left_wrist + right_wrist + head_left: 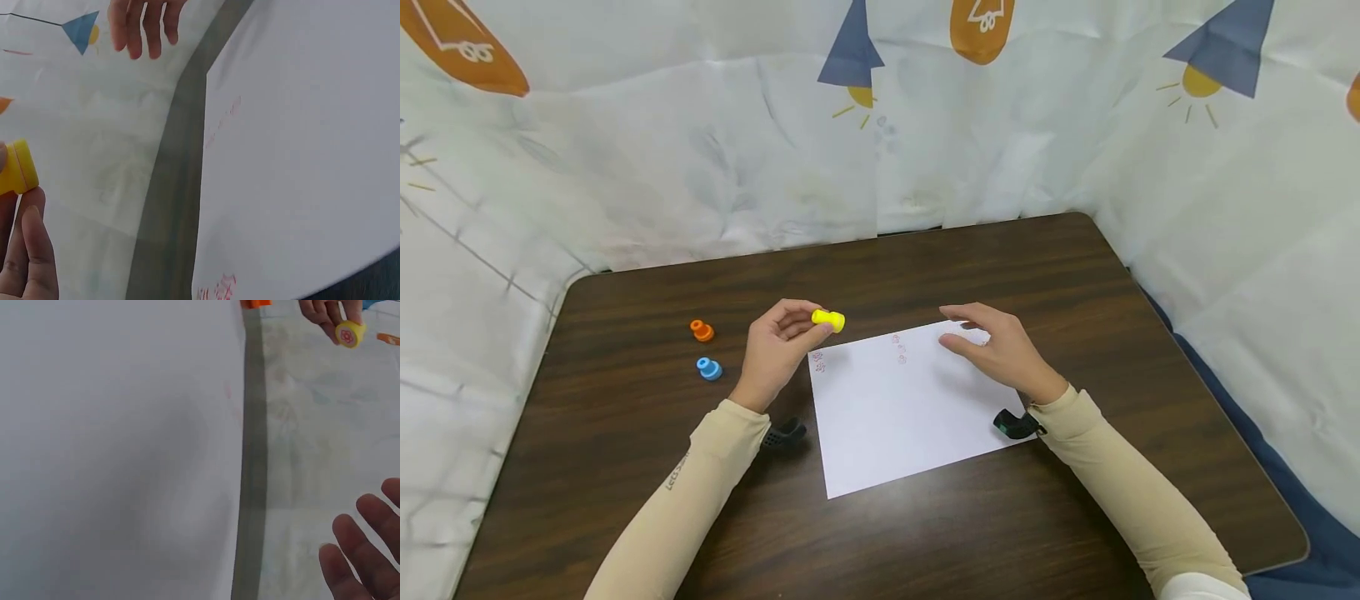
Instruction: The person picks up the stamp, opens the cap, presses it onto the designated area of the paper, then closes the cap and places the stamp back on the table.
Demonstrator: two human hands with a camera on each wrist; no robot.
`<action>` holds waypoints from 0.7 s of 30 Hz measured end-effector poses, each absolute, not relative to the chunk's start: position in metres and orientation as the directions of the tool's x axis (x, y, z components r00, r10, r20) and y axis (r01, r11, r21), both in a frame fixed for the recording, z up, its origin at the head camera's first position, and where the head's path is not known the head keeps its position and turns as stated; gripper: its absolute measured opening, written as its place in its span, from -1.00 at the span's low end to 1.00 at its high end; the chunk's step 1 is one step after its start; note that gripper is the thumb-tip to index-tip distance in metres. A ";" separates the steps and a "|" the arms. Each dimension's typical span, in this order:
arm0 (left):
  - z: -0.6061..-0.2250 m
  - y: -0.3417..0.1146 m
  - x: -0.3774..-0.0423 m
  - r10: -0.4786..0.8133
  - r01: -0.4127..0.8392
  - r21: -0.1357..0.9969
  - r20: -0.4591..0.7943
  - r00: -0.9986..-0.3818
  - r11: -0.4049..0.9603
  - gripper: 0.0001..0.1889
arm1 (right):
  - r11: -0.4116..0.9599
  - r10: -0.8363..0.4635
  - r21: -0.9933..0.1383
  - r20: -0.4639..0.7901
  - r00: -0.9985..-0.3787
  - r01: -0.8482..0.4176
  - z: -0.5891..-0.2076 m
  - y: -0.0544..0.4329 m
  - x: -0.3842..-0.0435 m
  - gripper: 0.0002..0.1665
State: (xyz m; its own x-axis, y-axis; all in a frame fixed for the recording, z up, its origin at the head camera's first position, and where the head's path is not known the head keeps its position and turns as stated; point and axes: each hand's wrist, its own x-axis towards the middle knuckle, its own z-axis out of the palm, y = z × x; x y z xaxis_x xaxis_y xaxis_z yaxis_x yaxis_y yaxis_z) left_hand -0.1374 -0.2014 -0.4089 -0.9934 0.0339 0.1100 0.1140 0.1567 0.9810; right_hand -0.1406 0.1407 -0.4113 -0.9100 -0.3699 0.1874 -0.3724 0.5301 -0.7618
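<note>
My left hand (782, 346) pinches a yellow stamp (828, 320) between thumb and fingers, above the table near the paper's upper left corner. In the right wrist view the stamp's end (347, 335) faces the camera and bears a red flower design. A white sheet of paper (910, 425) lies on the table with small red stamped marks (899, 349) along its top edge. My right hand (1000, 346) hovers over the paper's upper right part, fingers apart from the thumb and holding nothing.
Left of my left hand, an orange stamp (702, 331) and a blue stamp (709, 368) stand on the dark wooden table (925, 542). A white patterned curtain (700, 150) hangs behind the table's far edge and along its sides.
</note>
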 end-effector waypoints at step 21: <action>-0.403 -0.272 -0.168 -0.053 0.048 0.763 0.107 -0.993 0.645 -0.68 | 0.800 -0.529 -0.366 -0.054 -0.847 -0.476 -0.430 0.192 -0.139 0.14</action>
State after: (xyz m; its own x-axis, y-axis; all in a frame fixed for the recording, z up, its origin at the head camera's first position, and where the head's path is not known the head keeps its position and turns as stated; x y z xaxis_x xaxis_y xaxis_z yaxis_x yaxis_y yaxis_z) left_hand -0.1685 -0.2721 -0.4028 -0.9929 -0.0529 0.1069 0.0478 0.6450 0.7627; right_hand -0.1393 0.1917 -0.4302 -0.8468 -0.5291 -0.0545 -0.4759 0.7995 -0.3664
